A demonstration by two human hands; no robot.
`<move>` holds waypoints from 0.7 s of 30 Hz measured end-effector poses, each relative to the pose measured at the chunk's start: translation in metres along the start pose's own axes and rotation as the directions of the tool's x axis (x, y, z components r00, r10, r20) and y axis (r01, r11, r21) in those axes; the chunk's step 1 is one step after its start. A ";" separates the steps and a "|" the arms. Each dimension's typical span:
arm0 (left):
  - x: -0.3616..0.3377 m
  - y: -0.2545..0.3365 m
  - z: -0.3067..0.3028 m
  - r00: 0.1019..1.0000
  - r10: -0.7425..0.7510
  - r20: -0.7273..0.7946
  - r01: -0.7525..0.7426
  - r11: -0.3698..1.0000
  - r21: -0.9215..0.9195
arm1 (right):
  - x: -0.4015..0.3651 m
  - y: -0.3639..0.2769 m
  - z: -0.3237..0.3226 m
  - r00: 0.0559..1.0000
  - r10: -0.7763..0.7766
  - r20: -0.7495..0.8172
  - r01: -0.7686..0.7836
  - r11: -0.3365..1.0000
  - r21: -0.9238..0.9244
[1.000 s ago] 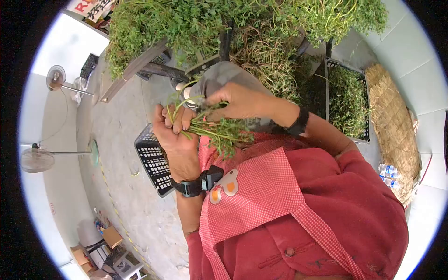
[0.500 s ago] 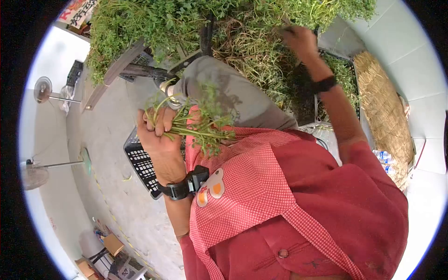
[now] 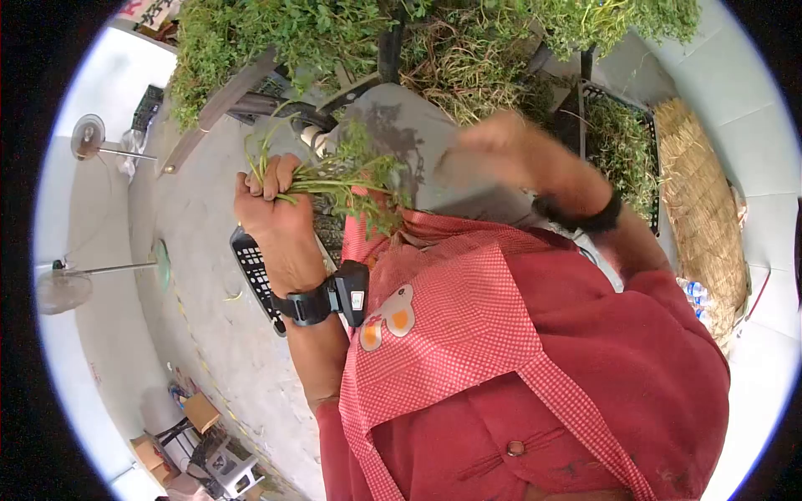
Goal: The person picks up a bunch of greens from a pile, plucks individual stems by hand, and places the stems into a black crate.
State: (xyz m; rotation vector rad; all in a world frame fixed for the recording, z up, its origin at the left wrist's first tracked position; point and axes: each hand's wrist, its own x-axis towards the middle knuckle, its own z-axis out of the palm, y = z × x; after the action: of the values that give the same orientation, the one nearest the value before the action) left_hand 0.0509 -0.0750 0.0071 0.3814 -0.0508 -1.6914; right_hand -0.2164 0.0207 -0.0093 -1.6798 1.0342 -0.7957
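In my left hand (image 3: 271,196) is a bunch of leafy green stems (image 3: 342,179). The fingers wrap round the stem ends, and the leafy tops point right, over the apron's edge. My right hand (image 3: 501,154) passes over the grey trouser leg (image 3: 401,134), to the right of the bunch. Motion smears its fingers, so I cannot make out whether anything is in them. Beyond the knee lies a heap of cut stems (image 3: 468,67), partly yellowish. More leafy greens (image 3: 284,42) are piled at the top left.
A black perforated crate (image 3: 257,280) stands on the floor by my left forearm. Another crate of greens (image 3: 618,138) sits at the right beside a rolled straw mat (image 3: 706,204). Dark bars (image 3: 388,54) cross near the greens. A white stool (image 3: 234,472) stands far lower left.
My right hand has drawn back from the stem heap towards my body, down and left in view. My left hand keeps its hold on the bunch and has risen slightly in view.
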 end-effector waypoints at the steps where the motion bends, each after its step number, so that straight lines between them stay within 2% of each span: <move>1: 0.002 0.003 0.000 1.000 0.003 0.025 -0.002 1.000 -0.028 | 0.006 -0.009 0.023 0.995 0.062 0.077 -0.067 0.995 0.071; 2: 0.004 0.005 0.000 0.999 0.006 0.048 -0.003 0.998 -0.058 | 0.012 -0.011 0.039 0.980 0.120 0.159 -0.142 0.980 0.136; 3: 0.003 0.004 0.002 0.999 0.008 0.052 -0.005 0.998 -0.063 | 0.017 -0.012 0.046 0.980 0.119 0.160 -0.141 0.982 0.129; 5: -0.002 0.001 0.006 0.997 0.061 0.041 -0.059 0.997 -0.042 | 0.024 -0.013 0.058 0.980 0.194 0.047 -0.199 0.935 0.293; 6: -0.005 -0.002 0.009 0.997 0.067 0.045 -0.065 0.996 -0.056 | 0.027 -0.010 0.063 0.992 0.111 -0.068 -0.085 0.950 0.302; 7: -0.009 -0.004 0.012 0.997 0.073 0.023 -0.070 0.994 -0.087 | 0.030 0.000 0.068 0.992 0.109 -0.060 -0.087 0.954 0.287; 9: -0.007 -0.001 0.009 0.996 0.090 0.005 -0.089 0.986 -0.143 | 0.039 0.014 0.073 0.938 0.215 -0.271 -0.062 0.876 0.478; 10: -0.002 0.003 0.002 0.995 0.091 0.043 -0.083 0.983 -0.165 | 0.039 0.014 0.069 0.917 0.230 -0.326 -0.094 0.919 0.383; 11: 0.002 0.007 -0.003 0.992 0.094 0.078 -0.078 0.980 -0.185 | 0.035 0.012 0.067 0.924 0.221 -0.312 -0.098 0.926 0.365; 12: 0.000 0.005 0.000 0.991 0.108 0.075 -0.091 0.976 -0.199 | 0.029 -0.006 0.068 0.951 0.240 -0.197 -0.130 0.883 0.450; 13: -0.003 0.001 0.005 0.989 0.146 -0.014 -0.146 0.979 -0.145 | 0.025 -0.016 0.070 0.964 0.252 -0.084 -0.170 0.828 0.535; 14: -0.006 -0.001 0.008 0.979 0.181 -0.098 -0.189 0.979 -0.080 | 0.026 -0.010 0.074 0.979 0.200 0.043 -0.183 0.767 0.615; 15: -0.004 -0.001 0.004 0.979 0.178 -0.096 -0.187 0.979 -0.082 | 0.028 -0.011 0.076 0.979 0.200 0.040 -0.182 0.768 0.614; 17: 0.002 0.002 -0.004 0.980 0.186 -0.066 -0.190 0.981 -0.048 | 0.034 -0.016 0.079 0.972 0.204 0.113 -0.216 0.600 0.770; 21: -0.003 -0.002 -0.003 0.989 0.143 -0.040 -0.147 0.982 -0.121 | 0.055 0.004 0.085 0.990 0.107 0.092 -0.138 0.587 0.798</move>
State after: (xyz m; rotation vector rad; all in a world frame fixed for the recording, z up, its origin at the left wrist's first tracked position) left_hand 0.0497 -0.0713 0.0045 0.3034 0.0484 -1.5352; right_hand -0.1202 0.0035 -0.0380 -0.8077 0.5867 -0.9469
